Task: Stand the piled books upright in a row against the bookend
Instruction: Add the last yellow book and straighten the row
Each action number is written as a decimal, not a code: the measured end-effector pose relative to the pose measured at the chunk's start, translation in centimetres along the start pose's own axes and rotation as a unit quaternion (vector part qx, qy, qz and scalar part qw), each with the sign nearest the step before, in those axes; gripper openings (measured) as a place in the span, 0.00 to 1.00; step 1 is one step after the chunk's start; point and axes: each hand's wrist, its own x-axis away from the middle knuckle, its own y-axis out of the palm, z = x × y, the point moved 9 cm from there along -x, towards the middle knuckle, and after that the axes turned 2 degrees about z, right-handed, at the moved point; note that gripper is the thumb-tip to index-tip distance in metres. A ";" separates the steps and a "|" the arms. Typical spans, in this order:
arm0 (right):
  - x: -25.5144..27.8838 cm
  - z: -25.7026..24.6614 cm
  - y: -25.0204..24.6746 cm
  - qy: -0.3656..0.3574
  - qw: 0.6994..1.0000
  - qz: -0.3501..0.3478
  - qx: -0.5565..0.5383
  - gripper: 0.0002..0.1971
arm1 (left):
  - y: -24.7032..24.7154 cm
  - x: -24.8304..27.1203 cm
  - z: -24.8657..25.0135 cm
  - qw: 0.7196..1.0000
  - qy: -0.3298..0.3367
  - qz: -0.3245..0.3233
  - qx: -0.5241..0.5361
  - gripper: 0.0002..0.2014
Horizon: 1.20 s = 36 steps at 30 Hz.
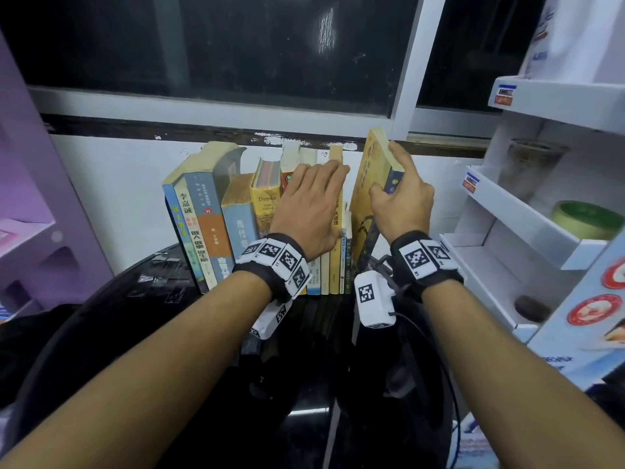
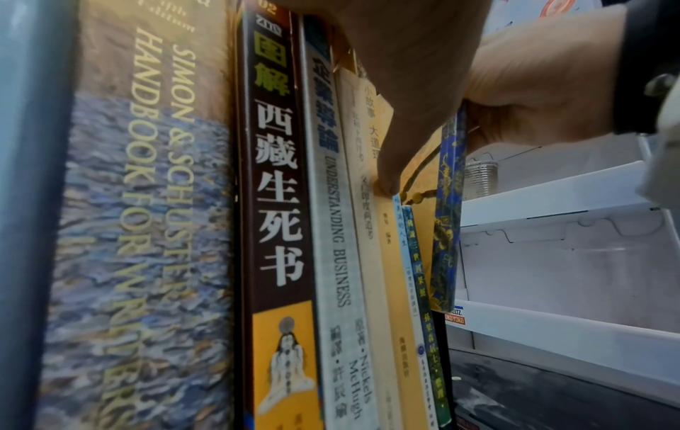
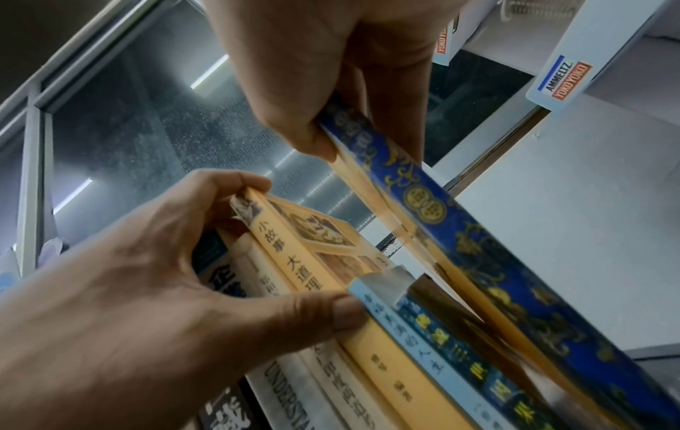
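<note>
Your left grip point(image 1: 307, 204) clasps the row point(image 1: 233, 214) at its top, bracing it upright on the counter point(image 1: 162, 282). Your right grip point(image 1: 402, 198) pinches the tilted book point(image 1: 367, 177) just beside the row's right end, likely to join it.

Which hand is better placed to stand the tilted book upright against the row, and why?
The right hand: it grips the blue-spined book, tilted at the row's right end. The left hand holds the standing books, bracing them.
</note>
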 end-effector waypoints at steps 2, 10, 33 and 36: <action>-0.4 0.0 0.2 -0.001 1.000 -0.007 0.002 0.29 | 0.1 0.0 0.0 1.000 -0.002 0.005 0.001 0.49; -1.2 0.5 1.0 0.011 1.000 -0.016 0.001 0.29 | 0.5 -0.1 0.0 1.000 -0.007 0.012 0.009 0.49; -4.3 -6.5 -8.9 -0.047 0.987 0.106 -0.107 0.30 | 0.0 0.2 -0.6 1.000 -0.001 -0.005 0.011 0.49; -4.6 -6.6 -10.6 -0.027 0.981 0.142 -0.132 0.30 | -0.1 0.3 -0.7 1.000 -0.001 -0.006 0.012 0.49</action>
